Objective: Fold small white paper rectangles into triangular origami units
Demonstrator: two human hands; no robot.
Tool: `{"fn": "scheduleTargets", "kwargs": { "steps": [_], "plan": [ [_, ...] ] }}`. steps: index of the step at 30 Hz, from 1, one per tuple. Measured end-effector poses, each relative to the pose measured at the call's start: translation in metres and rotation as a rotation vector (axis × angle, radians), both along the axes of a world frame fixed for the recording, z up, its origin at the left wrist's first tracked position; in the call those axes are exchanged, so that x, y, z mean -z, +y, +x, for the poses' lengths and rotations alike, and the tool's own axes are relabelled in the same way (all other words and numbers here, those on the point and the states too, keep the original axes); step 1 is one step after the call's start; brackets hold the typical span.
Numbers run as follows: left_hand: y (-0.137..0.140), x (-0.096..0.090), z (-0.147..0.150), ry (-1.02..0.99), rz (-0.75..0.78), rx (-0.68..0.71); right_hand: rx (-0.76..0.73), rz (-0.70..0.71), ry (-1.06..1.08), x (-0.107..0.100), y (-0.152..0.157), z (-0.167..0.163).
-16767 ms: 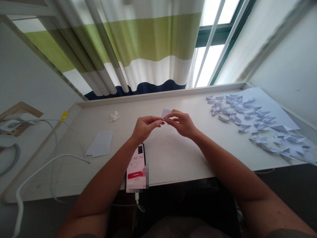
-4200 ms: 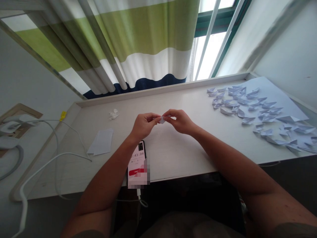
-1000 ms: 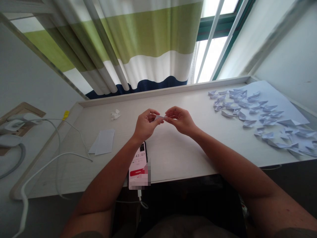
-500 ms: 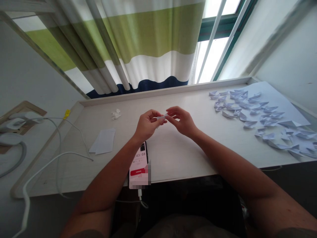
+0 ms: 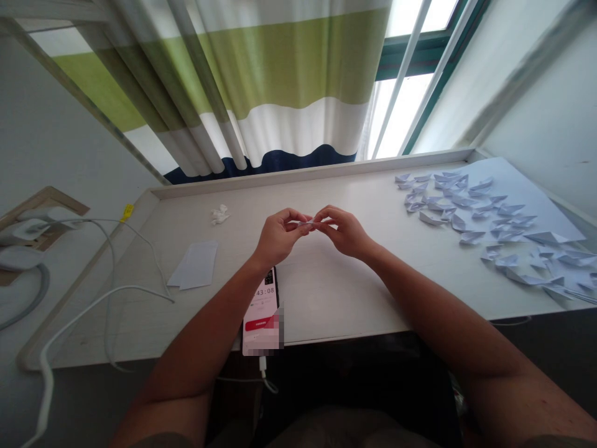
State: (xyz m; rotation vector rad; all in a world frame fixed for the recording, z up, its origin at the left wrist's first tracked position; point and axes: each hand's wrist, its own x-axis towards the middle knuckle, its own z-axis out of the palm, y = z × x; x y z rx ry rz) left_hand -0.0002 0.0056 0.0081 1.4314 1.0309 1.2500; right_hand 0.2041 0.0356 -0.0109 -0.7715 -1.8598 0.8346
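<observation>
Over the middle of the white desk, my left hand [image 5: 278, 235] and my right hand [image 5: 342, 229] meet at the fingertips. Between them is a small folded piece of white paper [image 5: 306, 223], mostly covered by the fingers. My left thumb and fingers pinch one end of it, and my right thumb and forefinger grip the other. Its exact folded shape cannot be made out. Many folded paper boats [image 5: 462, 202] lie spread over the right side of the desk, some of them on a large white sheet [image 5: 501, 177].
A phone [image 5: 261, 317] with a charging cable lies at the desk's front edge, under my left forearm. Flat paper slips [image 5: 198, 264] and a crumpled tissue [image 5: 219, 214] are on the left. White cables [image 5: 112, 298] run from a wall socket. A curtain [image 5: 280, 68] hangs behind the desk.
My right fingers have come down and closed on the right end of the folded paper, nearer my left fingertips. My left hand stays nearly in place, still pinching it.
</observation>
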Motion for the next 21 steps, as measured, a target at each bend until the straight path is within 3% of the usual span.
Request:
{"fn": "scheduleTargets", "kwargs": {
  "steps": [4, 11, 17, 21],
  "plan": [
    [0.0005, 0.0010, -0.0016, 0.122, 0.029, 0.022, 0.007, 0.028, -0.043, -0.0023, 0.0001, 0.0023],
    [0.0000, -0.0010, -0.0043, 0.243, 0.117, 0.006, -0.027, -0.083, -0.022, -0.0073, 0.0001, 0.0039],
    [0.0004, -0.0025, -0.0035, 0.259, 0.162, -0.006, -0.015, -0.168, 0.125, -0.0064, -0.0005, -0.0003],
    [0.0015, 0.0000, -0.0029, 0.214, 0.108, 0.023, -0.022, -0.198, 0.229, -0.0055, -0.0011, -0.0020]
  ]
}}
